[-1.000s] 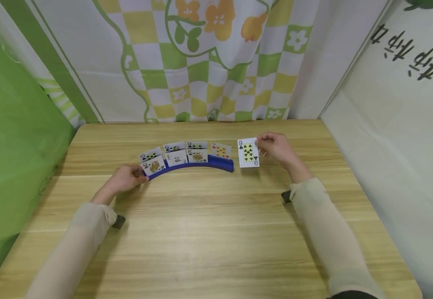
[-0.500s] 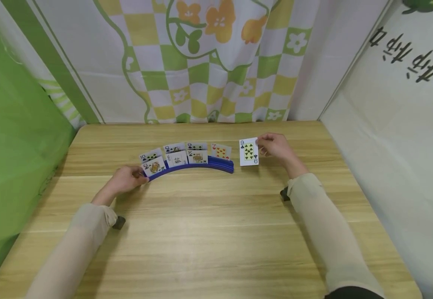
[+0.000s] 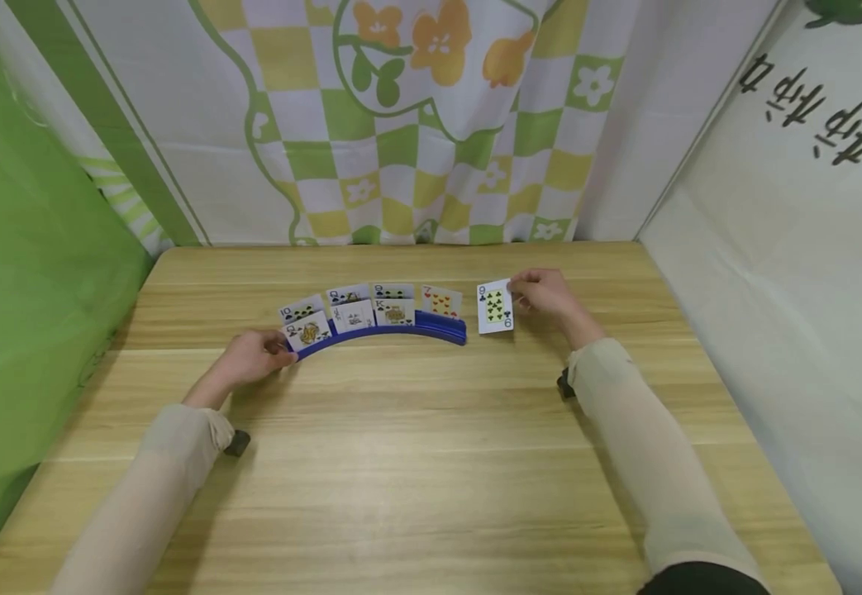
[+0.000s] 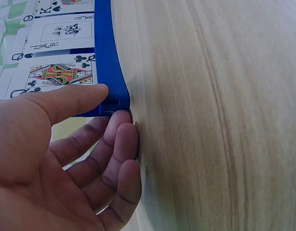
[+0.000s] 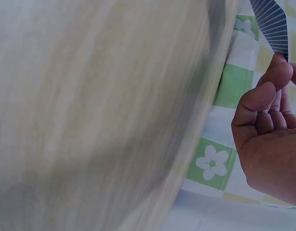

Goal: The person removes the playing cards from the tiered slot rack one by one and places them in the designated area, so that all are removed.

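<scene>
A curved blue playing card holder (image 3: 441, 329) stands on the table with cards in two rows. In front are a queen of clubs (image 3: 307, 331), a joker (image 3: 353, 316) and a king (image 3: 395, 312); a seven of hearts (image 3: 441, 301) sits at the back right. My left hand (image 3: 252, 355) grips the holder's left end, thumb on top and fingers at its end face in the left wrist view. Just beyond the right end, my right hand (image 3: 547, 299) pinches the nine of clubs (image 3: 495, 307) by its upper right edge, face toward me. Its striped back (image 5: 274, 24) shows in the right wrist view.
The wooden table (image 3: 401, 463) reaches back to a checkered curtain (image 3: 431, 182). A green cloth (image 3: 36, 248) hangs at the left and a white cloth (image 3: 795, 289) at the right. Dark wrist devices sit under both sleeves.
The nine of clubs in my right hand has shifted very slightly and tilted a little. My left hand keeps its place on the card holder.
</scene>
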`<control>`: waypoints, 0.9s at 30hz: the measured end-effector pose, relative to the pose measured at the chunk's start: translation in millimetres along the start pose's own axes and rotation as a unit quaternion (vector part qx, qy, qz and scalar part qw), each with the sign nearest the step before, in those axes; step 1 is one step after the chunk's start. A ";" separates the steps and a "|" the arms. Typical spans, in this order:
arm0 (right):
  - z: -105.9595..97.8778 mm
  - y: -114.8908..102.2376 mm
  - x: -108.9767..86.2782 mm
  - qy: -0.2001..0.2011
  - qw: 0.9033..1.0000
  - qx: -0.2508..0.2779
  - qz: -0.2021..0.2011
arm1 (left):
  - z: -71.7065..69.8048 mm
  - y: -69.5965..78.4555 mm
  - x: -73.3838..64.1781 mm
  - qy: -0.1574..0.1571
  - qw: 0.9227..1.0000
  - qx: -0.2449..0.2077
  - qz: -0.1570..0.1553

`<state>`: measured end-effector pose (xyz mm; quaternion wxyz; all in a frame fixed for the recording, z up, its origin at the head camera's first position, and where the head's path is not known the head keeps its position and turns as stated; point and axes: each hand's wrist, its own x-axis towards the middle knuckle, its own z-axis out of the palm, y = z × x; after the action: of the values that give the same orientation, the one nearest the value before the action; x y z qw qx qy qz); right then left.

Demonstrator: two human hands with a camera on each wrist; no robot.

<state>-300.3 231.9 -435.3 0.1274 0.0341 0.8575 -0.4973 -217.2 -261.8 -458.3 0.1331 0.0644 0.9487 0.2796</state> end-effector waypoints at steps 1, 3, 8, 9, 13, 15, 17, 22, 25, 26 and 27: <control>0.3 0.8 0.9 -0.001 1.000 -0.004 0.001 | 0.1 -0.2 0.5 0.000 1.000 -0.001 0.001; 0.5 2.5 2.5 -0.001 1.000 -0.016 0.002 | 0.4 -0.8 1.4 0.000 1.000 -0.001 0.003; 0.0 8.4 6.3 0.010 0.998 -0.068 0.001 | 1.0 -2.0 2.0 0.002 1.000 -0.003 0.007; -0.2 9.4 6.9 0.012 0.996 -0.083 0.001 | 1.0 -2.3 1.9 0.002 1.000 -0.004 0.007; -0.4 11.1 7.1 0.015 0.993 -0.117 0.022 | 0.9 -1.6 0.4 0.003 1.000 -0.005 0.007; -0.3 10.2 5.9 0.012 0.992 -0.120 0.035 | 1.1 -1.8 -0.1 0.003 1.000 -0.004 0.006; -0.1 10.0 5.0 0.010 0.991 -0.129 0.043 | 1.3 -2.2 -0.6 0.005 1.000 -0.003 0.006; -0.7 11.2 5.3 0.003 0.984 -0.169 0.055 | 1.6 -2.3 -1.2 0.005 1.000 -0.005 0.006; -1.3 11.5 6.5 -0.001 0.982 -0.182 0.059 | 1.3 -2.1 -1.0 0.005 1.000 -0.005 0.004; -1.4 11.5 6.9 -0.002 0.981 -0.181 0.061 | 1.2 -2.0 -0.8 0.006 1.000 -0.005 0.004; -1.8 11.5 7.0 -0.003 0.981 -0.183 0.061 | 1.2 -1.8 -0.6 0.006 1.000 -0.004 0.005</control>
<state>-305.2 238.7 -445.9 0.1648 0.0611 0.9298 -0.3233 -216.4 -262.8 -460.1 0.1266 0.0670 0.9478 0.2848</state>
